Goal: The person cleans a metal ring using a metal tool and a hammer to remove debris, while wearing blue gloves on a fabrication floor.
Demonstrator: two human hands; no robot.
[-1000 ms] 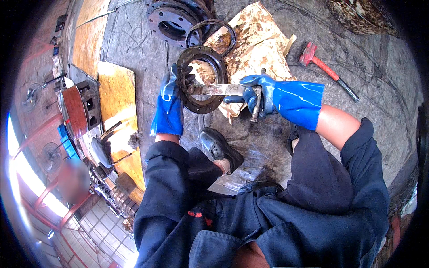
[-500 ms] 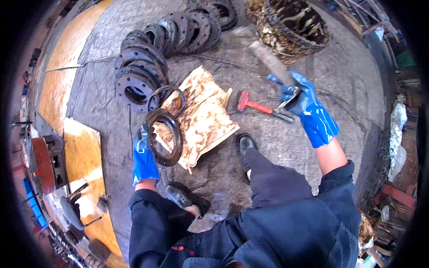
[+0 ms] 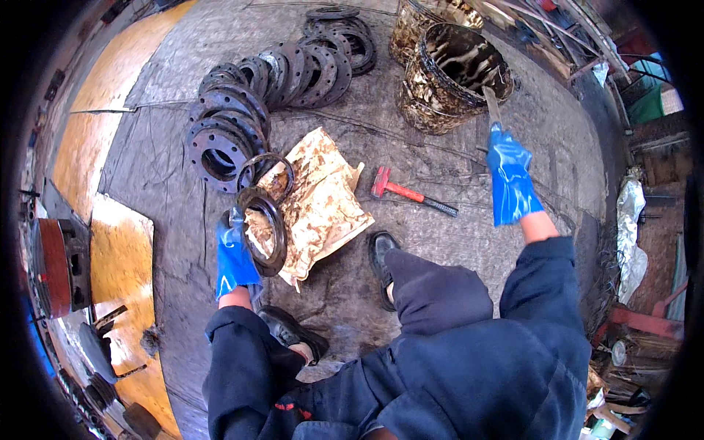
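My left hand (image 3: 236, 253), in a blue rubber glove, grips the left edge of a dark metal ring (image 3: 277, 240). The ring is tilted over the near left side of a stained paper or cardboard sheet (image 3: 326, 202). A thinner ring (image 3: 289, 178) leans by the sheet's far left corner. At the right, my gloved right hand (image 3: 508, 170) is closed around the handle of a flat-bladed scraper (image 3: 492, 107). Its grey blade points away from me, its tip at the near right rim of a smeared bucket (image 3: 434, 108); whether it touches is unclear.
Several dark bolt-holed flanges (image 3: 217, 155) lie overlapped in a curved row beyond my left hand. A red-headed hammer (image 3: 414, 193) rests on the dark floor covering (image 3: 367, 139). A second smeared bucket (image 3: 405, 35) stands behind the first. Wooden boards (image 3: 117, 249) line the left.
The scraper has swung rightward, from left of the bucket to its near right rim, as my right hand moved. My left hand keeps its grip on the ring. The view has shifted a little.
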